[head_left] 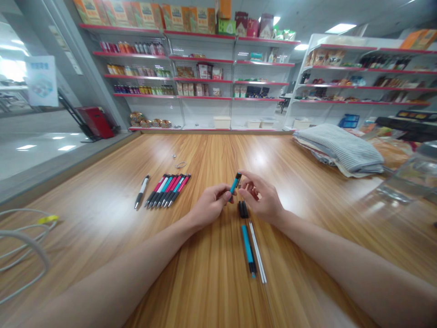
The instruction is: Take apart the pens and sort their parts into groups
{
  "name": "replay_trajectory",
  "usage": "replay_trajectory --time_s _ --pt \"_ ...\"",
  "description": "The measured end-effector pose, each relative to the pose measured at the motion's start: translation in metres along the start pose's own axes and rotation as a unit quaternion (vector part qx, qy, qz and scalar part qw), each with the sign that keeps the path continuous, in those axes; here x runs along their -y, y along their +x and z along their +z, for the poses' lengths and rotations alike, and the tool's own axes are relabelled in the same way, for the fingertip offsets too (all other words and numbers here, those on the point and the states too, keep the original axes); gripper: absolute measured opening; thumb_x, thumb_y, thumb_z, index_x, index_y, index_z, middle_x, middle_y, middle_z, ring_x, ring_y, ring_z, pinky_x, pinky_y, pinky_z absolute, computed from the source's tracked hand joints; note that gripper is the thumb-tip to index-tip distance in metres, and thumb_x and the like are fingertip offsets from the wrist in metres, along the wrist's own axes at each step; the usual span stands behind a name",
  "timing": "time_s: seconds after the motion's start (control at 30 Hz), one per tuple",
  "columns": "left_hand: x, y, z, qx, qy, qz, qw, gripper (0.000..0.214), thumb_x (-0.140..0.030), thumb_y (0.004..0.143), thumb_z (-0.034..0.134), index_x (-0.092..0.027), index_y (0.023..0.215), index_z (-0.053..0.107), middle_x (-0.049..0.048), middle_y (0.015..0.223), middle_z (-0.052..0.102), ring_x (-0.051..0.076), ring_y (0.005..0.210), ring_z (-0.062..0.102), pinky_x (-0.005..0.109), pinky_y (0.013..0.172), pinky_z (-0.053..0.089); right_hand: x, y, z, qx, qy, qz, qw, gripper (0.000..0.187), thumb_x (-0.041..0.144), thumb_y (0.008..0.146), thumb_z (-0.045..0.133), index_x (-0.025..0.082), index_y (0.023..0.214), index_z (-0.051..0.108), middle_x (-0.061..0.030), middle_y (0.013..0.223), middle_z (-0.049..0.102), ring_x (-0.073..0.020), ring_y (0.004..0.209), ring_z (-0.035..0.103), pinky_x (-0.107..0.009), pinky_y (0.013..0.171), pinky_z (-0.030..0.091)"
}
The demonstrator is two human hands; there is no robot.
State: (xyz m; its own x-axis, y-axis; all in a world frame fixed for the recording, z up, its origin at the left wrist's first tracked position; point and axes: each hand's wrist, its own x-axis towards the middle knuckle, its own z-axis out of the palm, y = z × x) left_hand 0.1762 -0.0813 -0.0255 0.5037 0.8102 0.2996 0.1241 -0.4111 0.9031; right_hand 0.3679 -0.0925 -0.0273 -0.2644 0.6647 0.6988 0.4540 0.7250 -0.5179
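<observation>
My left hand [213, 202] is closed on a blue pen barrel [235, 183] with a black top, held tilted above the table. My right hand [261, 196] is beside it, index fingertip at the black top end, thumb and index apart and the other fingers curled. Just below the hands lie two short black pen grips [242, 209]. Nearer to me rests another blue pen barrel [247, 246] with a black end. Alongside it are two thin white refills [257, 253], lying parallel.
A row of several pens [167, 191] in red, blue and white lies left, with a white-and-black pen [142, 191] apart. A small ring [180, 165] lies beyond. Cable loops [30, 241] are at far left; folded cloths [337, 148] and a clear container [409, 173] at right.
</observation>
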Motion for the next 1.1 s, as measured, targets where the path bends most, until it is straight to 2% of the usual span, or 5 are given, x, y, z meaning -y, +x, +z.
replay_trajectory --time_s 0.17,0.33,0.57,0.9,1.1 --pt "-0.002 -0.001 0.000 0.015 0.030 0.014 0.999 0.024 -0.032 0.087 0.050 -0.013 0.090 0.065 0.0012 0.072 0.059 0.011 0.069 0.052 0.022 0.067 0.039 -0.001 0.000 -0.001 0.009 -0.024 -0.019 0.999 0.031 0.028 0.089 0.053 0.021 0.120 0.055 -0.0053 0.095 0.063 -0.0121 0.073 0.056 -0.024 0.063 0.048" --pt "-0.005 -0.005 -0.001 -0.003 -0.122 -0.024 0.992 0.045 -0.036 0.085 0.056 -0.019 0.126 0.049 0.0004 0.069 0.061 0.010 0.059 0.051 0.021 0.056 0.036 -0.002 0.001 -0.002 0.013 -0.053 0.003 0.998 0.031 0.025 0.092 0.048 0.020 0.121 0.055 -0.0065 0.098 0.063 -0.0126 0.074 0.056 -0.025 0.065 0.048" --pt "-0.003 -0.004 -0.005 -0.017 -0.296 -0.002 0.955 0.034 -0.034 0.079 0.063 -0.013 0.106 0.064 0.0131 0.098 0.067 0.012 0.070 0.054 0.026 0.063 0.040 -0.011 0.000 0.000 0.023 -0.078 -0.014 0.997 0.023 0.025 0.090 0.051 0.019 0.108 0.063 -0.0066 0.092 0.068 -0.0155 0.080 0.061 -0.027 0.072 0.048" --pt "0.000 0.001 -0.004 -0.090 -0.212 -0.020 0.973 0.024 -0.031 0.078 0.067 -0.014 0.095 0.064 0.0003 0.073 0.057 0.007 0.059 0.052 0.021 0.057 0.042 -0.006 0.000 -0.003 0.036 -0.076 -0.022 0.996 0.019 0.028 0.087 0.054 0.018 0.095 0.068 -0.0053 0.081 0.067 -0.0133 0.069 0.059 -0.025 0.065 0.045" --pt "-0.014 0.005 -0.018 0.025 -0.166 -0.136 0.976 0.044 -0.029 0.070 0.073 -0.017 0.108 0.053 -0.0010 0.067 0.061 0.011 0.053 0.058 0.025 0.054 0.049 -0.011 0.003 -0.010 -0.010 -0.078 0.068 0.995 0.022 0.029 0.088 0.051 0.016 0.094 0.068 -0.0028 0.073 0.066 -0.0099 0.056 0.051 -0.023 0.054 0.039"
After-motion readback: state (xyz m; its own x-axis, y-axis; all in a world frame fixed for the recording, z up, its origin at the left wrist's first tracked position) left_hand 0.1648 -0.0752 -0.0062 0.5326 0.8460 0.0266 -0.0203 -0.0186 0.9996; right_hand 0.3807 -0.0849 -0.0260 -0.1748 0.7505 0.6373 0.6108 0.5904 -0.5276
